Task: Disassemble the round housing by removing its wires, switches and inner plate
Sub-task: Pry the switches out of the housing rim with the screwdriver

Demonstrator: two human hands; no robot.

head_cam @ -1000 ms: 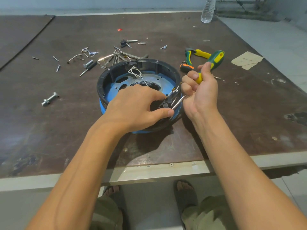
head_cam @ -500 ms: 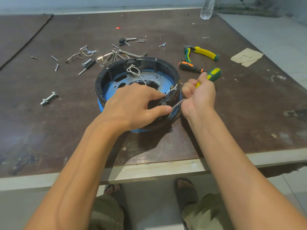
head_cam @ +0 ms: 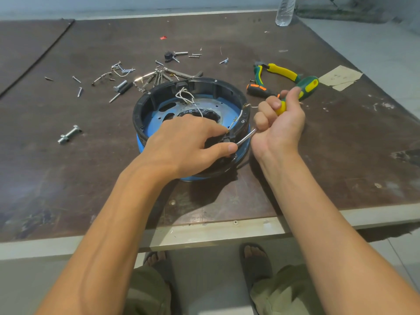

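Observation:
The round housing [head_cam: 204,86], a black ring on a blue base, stands near the table's front edge. A blue inner plate [head_cam: 156,123] lies inside it, with loose white wires [head_cam: 185,96] at the back. My left hand [head_cam: 186,144] reaches over the near rim and pinches a small black switch [head_cam: 226,138] on the right inner wall. More thin wires [head_cam: 239,115] rise from that switch. My right hand [head_cam: 279,123] grips a green and yellow screwdriver [head_cam: 304,87]. Its metal shaft [head_cam: 246,137] points at the rim beside the switch.
Several loose screws, bolts and metal bits [head_cam: 141,76] lie behind and left of the housing, with a big bolt [head_cam: 69,134] further left. Green and yellow pliers [head_cam: 277,72] and an orange-handled tool [head_cam: 259,89] lie at the right. A plastic bottle [head_cam: 285,10] stands at the far edge.
My right hand swung the screwdriver handle down and back up while its tip stayed at the rim by the switch. My left hand kept its hold on the switch.

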